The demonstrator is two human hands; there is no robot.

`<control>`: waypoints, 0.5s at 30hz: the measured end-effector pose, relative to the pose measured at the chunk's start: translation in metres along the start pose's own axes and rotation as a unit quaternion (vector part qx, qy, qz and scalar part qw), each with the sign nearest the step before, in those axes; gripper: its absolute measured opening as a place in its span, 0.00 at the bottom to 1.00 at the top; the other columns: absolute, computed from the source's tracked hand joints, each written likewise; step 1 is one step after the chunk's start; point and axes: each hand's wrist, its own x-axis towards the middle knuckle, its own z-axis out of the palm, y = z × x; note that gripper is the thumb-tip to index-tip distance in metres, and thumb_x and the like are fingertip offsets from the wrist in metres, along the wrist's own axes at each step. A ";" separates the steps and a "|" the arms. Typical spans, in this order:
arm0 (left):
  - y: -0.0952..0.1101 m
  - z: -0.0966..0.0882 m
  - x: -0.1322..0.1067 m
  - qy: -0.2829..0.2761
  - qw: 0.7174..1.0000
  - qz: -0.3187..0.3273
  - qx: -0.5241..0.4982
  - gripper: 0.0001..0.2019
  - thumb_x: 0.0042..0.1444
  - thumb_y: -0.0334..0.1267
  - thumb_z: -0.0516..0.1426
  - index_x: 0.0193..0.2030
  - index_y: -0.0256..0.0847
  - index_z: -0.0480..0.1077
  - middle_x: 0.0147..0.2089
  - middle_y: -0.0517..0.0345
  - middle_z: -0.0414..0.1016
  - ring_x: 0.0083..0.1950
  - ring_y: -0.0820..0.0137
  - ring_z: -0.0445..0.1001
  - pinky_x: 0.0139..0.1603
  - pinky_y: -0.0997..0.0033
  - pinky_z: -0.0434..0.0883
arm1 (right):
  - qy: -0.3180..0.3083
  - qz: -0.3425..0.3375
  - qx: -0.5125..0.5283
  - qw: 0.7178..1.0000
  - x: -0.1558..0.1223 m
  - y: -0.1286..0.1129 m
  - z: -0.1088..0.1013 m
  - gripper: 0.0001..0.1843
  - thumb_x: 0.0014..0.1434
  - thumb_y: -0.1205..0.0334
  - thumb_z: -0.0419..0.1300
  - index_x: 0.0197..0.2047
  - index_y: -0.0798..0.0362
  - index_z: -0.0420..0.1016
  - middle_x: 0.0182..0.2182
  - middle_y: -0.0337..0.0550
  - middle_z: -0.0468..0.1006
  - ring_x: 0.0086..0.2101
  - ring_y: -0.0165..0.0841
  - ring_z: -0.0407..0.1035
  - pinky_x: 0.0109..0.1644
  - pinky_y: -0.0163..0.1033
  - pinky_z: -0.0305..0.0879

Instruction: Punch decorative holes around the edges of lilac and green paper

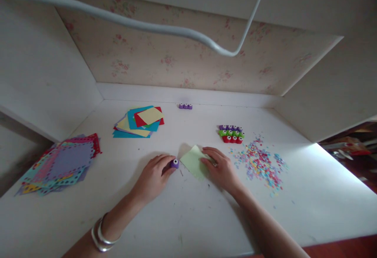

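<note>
A small purple craft paper punch with a white-and-black round top is pinched between the thumb and fingers of my left hand. Just right of it, a pale green sheet of paper lies tilted with one corner close to the punch. My right hand grips that sheet by its right side, thumb and fingers closed on it. Whether the paper's left corner touches the punch, I cannot tell. Silver bangles circle my left wrist.
Coloured paper sheets are stacked at back left, punched-edge sheets at far left. Three purple punches stand by the back wall. Rows of purple, green and red punches stand right, beside scattered paper confetti. A white cable crosses above.
</note>
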 end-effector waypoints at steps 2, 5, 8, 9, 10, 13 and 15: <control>0.000 0.000 0.000 -0.006 1.000 -0.018 -0.021 0.12 0.62 0.37 0.58 0.52 0.44 0.72 0.49 0.55 0.78 0.48 0.65 0.77 0.52 0.62 0.75 | 0.027 0.040 0.066 0.997 0.000 -0.001 0.002 0.13 0.58 0.57 0.63 0.47 0.46 0.76 0.51 0.48 0.77 0.48 0.40 0.74 0.51 0.49 0.73; -0.002 -0.001 0.000 0.000 0.999 -0.027 -0.041 0.13 0.62 0.36 0.58 0.53 0.45 0.72 0.50 0.56 0.78 0.48 0.67 0.78 0.52 0.65 0.76 | 0.021 0.150 0.194 0.969 0.000 -0.001 0.007 0.24 0.54 0.53 0.66 0.54 0.46 0.72 0.51 0.48 0.78 0.39 0.39 0.77 0.39 0.45 0.77; -0.003 -0.002 0.001 0.014 0.999 -0.013 -0.032 0.17 0.62 0.36 0.57 0.57 0.46 0.71 0.53 0.54 0.77 0.52 0.66 0.77 0.54 0.65 0.75 | -0.024 0.222 0.242 0.944 -0.001 0.003 0.010 0.22 0.55 0.49 0.65 0.52 0.48 0.75 0.39 0.45 0.83 0.32 0.38 0.78 0.33 0.44 0.77; -0.003 -0.003 0.002 0.017 0.999 -0.010 -0.028 0.17 0.62 0.36 0.57 0.58 0.46 0.71 0.53 0.54 0.77 0.52 0.65 0.77 0.55 0.64 0.75 | -0.027 0.220 0.236 0.946 -0.002 0.004 0.010 0.20 0.55 0.49 0.65 0.48 0.48 0.77 0.38 0.45 0.83 0.34 0.39 0.78 0.35 0.45 0.77; -0.003 -0.003 0.002 0.019 0.999 -0.009 -0.026 0.16 0.62 0.36 0.57 0.57 0.46 0.72 0.53 0.54 0.77 0.52 0.65 0.77 0.55 0.64 0.75 | -0.021 0.207 0.225 0.952 -0.002 0.004 0.011 0.17 0.54 0.49 0.65 0.45 0.48 0.79 0.41 0.45 0.82 0.37 0.40 0.78 0.38 0.46 0.77; -0.002 -0.004 0.002 0.016 0.999 -0.023 -0.045 0.13 0.61 0.36 0.57 0.52 0.46 0.74 0.50 0.55 0.79 0.49 0.65 0.78 0.53 0.64 0.76 | 0.009 0.150 0.204 0.967 -0.001 0.004 0.012 0.13 0.55 0.51 0.65 0.42 0.45 0.80 0.53 0.46 0.77 0.49 0.42 0.74 0.50 0.50 0.74; 0.000 -0.003 0.002 0.008 0.997 -0.044 -0.070 0.12 0.61 0.37 0.58 0.51 0.46 0.73 0.48 0.56 0.80 0.45 0.67 0.80 0.50 0.65 0.77 | 0.017 0.135 0.205 0.969 -0.001 0.000 0.011 0.11 0.56 0.52 0.64 0.41 0.44 0.80 0.54 0.46 0.76 0.53 0.42 0.72 0.55 0.53 0.71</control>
